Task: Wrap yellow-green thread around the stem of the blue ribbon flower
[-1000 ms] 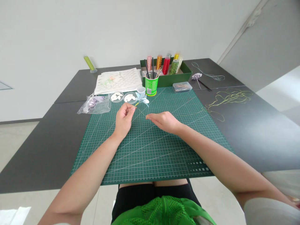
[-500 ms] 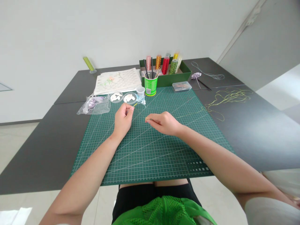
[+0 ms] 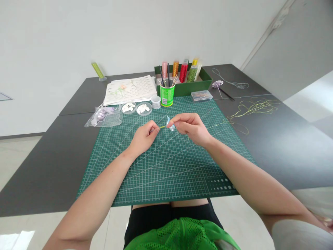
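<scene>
My left hand [image 3: 145,136] is closed on the thin green stem [image 3: 163,126] of a small pale blue flower [image 3: 171,124]. The stem points right, and the flower lies on its side above the green cutting mat [image 3: 161,173]. My right hand [image 3: 191,127] is beside the flower, its thumb and forefinger pinched together at the petals. Whether those fingertips also hold thread is too small to tell. Loose yellow-green thread [image 3: 253,107] lies tangled on the right, and a strand runs from it toward my right hand.
Behind the hands stand a green cup [image 3: 167,95] with sticks, a dark green box [image 3: 183,91] of thread spools, and two round dishes [image 3: 144,109] of white pieces. A clear case [image 3: 201,96] lies at the back right, a plastic bag [image 3: 110,118] at the left, papers [image 3: 140,90] behind.
My left hand has moved right and slightly down, bringing the flower away from the small round containers. My right hand has shifted right and up, and its fingertips now meet the petals.
</scene>
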Motion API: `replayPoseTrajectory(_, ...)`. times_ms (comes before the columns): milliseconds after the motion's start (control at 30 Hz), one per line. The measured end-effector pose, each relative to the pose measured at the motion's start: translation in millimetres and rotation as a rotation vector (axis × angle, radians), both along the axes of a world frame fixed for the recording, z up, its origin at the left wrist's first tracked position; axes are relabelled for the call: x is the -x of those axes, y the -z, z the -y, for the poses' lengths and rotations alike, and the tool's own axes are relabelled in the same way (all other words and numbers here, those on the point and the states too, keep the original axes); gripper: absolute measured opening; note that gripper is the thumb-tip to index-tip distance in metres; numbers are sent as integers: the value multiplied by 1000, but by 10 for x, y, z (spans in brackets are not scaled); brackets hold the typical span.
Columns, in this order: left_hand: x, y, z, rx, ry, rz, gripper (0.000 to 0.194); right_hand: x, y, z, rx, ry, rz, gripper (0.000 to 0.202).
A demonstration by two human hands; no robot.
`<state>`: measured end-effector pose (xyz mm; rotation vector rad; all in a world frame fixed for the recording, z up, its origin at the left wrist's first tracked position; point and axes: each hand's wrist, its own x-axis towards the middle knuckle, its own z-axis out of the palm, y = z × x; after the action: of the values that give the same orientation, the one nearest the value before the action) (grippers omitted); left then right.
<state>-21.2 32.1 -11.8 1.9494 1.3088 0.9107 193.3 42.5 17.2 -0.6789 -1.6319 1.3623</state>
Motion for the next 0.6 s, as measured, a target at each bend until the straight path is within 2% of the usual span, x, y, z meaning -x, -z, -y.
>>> replayPoseTrajectory(100, -27, -6, 42, 64, 143, -1, 20, -27, -1, -25, 1, 54, -2, 20)
replayPoseTrajectory(200, -52, -5, 76, 129, 223, -27, 19, -49, -20, -36, -24, 106, -13, 19)
replayPoseTrajectory(367, -83, -9, 103, 173, 300, -16, 20, -102, -41, -55, -17, 127, -14, 22)
replayPoseTrajectory(600, -104, -47, 122, 189, 340, 33, 22, -99, -49, -67, -8, 172, 17, 28)
